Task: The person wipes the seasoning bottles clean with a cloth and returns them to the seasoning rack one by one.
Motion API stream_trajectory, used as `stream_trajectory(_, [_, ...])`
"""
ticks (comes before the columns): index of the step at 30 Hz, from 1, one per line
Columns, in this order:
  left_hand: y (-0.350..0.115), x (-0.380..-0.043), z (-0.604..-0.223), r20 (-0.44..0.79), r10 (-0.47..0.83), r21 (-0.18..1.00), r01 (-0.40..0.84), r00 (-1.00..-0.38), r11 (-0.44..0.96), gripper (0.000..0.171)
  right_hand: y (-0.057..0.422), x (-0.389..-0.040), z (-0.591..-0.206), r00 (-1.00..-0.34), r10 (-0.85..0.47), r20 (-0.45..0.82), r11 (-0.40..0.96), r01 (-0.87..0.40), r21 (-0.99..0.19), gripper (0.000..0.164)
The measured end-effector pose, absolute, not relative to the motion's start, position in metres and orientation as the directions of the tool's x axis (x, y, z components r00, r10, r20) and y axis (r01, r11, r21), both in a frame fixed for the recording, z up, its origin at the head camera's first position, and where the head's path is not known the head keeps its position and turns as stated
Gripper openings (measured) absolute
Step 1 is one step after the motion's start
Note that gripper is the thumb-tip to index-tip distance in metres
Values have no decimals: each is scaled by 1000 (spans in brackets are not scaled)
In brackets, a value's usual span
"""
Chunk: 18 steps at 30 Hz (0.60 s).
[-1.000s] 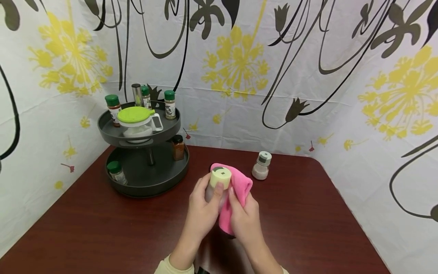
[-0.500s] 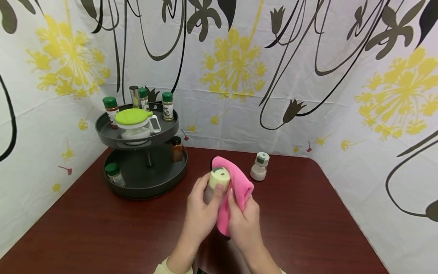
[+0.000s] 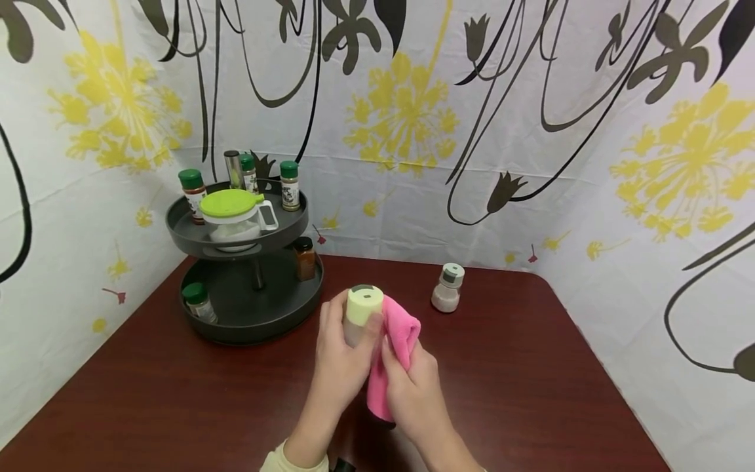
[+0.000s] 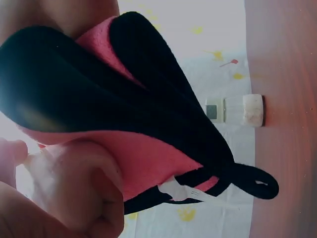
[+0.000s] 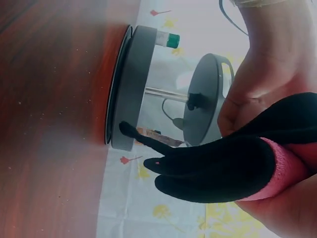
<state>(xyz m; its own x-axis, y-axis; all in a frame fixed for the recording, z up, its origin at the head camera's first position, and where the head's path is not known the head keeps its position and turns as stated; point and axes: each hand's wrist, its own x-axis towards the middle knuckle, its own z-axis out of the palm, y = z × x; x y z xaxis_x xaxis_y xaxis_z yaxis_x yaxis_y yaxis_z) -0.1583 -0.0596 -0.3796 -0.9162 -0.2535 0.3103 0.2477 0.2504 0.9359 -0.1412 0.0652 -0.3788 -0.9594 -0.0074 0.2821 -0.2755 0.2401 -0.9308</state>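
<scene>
Pink cloth (image 3: 404, 326) is gripped by the right hand (image 3: 414, 388), beside a yellow-capped jar (image 3: 363, 305) grasped in the left hand (image 3: 339, 360).

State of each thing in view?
Yellow-capped shaker: capped, gripped by left hand
Pink cloth: folded, gripped by right hand
White-capped shaker: capped, upright on table
Lime-lidded container: closed, on upper rack tier
Three green-capped spice jars: capped, upper tier
Metallic cylinder: upright, upper tier
Single green-capped jar: capped, lower tier
Dark-capped jar: capped, lower tier
</scene>
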Motion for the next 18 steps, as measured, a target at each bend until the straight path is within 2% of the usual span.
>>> stream_trajectory(5, [-60, -159, -378, 302, -231, 943, 255, -925, 214, 56, 69, -142, -369, -942, 34, 333, 211, -319, -924, 20])
stream_trajectory(11, [-58, -157, -378, 365, -188, 922, 326, -912, 208, 42, 69, -143, -366, -905, 105, 412, 136, -397, -908, 17])
stream_trajectory(18, [-60, -153, -376, 419, -235, 907, 395, -877, 146, 43, 62, -144, -380, -908, 58, 416, 160, -403, -901, 15])
